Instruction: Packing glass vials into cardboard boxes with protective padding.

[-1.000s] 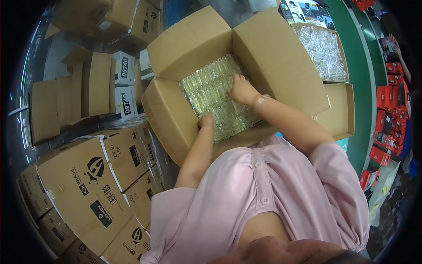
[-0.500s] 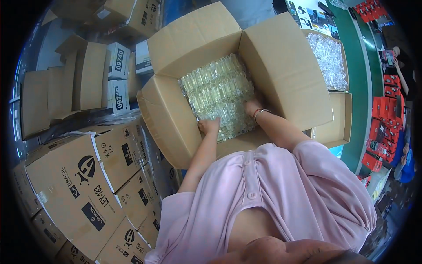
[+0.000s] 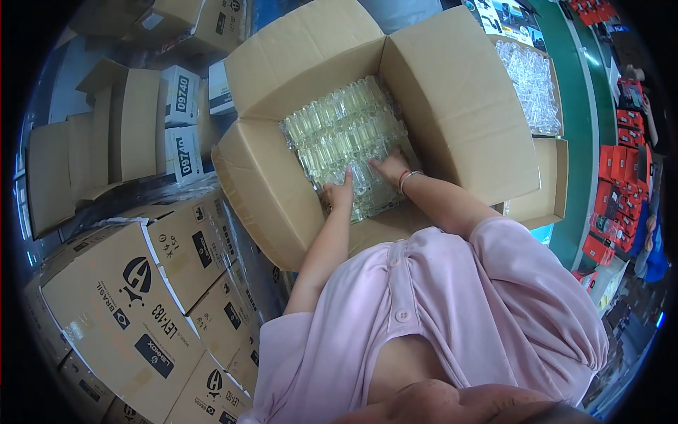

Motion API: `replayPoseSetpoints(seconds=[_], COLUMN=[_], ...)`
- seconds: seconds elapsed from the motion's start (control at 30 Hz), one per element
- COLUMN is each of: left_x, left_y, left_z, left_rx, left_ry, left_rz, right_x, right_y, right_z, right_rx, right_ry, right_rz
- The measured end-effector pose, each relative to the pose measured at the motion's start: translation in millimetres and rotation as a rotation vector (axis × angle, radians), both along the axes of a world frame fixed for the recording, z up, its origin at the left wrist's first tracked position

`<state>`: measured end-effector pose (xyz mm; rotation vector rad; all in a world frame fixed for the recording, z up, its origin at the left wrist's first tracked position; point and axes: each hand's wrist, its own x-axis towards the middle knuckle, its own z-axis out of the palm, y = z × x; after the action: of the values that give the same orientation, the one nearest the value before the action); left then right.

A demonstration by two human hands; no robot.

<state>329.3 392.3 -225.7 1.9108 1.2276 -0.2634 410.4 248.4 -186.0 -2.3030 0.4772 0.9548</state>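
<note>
Cardboard walls of a large open box [image 3: 268, 191] frame both of your hands, its four flaps spread wide. Inside it lies a packed layer of clear glass pieces [image 3: 339, 131] set in tight rows, filling the bottom of the box. Your left hand [image 3: 340, 194] rests on the near edge of that layer, fingers [image 3: 347, 177] bent and pressed against the glass; whether they close around any one piece you cannot tell from here. Your right hand [image 3: 390, 168] lies just beside it, touching the same layer, fingers spread flat and gripping nothing that shows, with a thin bracelet [image 3: 408, 178] at the wrist. Beyond the right flap a second open carton [image 3: 547, 205] holds more clear pieces [image 3: 530, 85]. To your left stand stacked sealed cartons [image 3: 141, 297] with printed labels.
</note>
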Motion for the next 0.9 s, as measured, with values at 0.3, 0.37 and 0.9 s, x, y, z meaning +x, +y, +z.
replayPoseSetpoints(seconds=[0.3, 0.37, 0.9], left_x=[-5.2, 1.0, 46.4], left_y=[3.6, -7.4, -0.6], left_z=[-15.8, 8.6, 126.6], left_rx=[-0.192, -0.183, -1.018], left_ry=[-0.013, 0.065, -0.497], left_rz=[-0.017, -0.193, 0.008], right_x=[-6.8, -7.7, 19.5], right_y=[23.8, 19.7, 20.2], right_z=[11.2, 6.6, 104.6], right_rx=[0.11, 0.095, 0.612], right_ry=[0.039, 0.05, -0.087], right_rz=[0.159, 0.115, -0.16])
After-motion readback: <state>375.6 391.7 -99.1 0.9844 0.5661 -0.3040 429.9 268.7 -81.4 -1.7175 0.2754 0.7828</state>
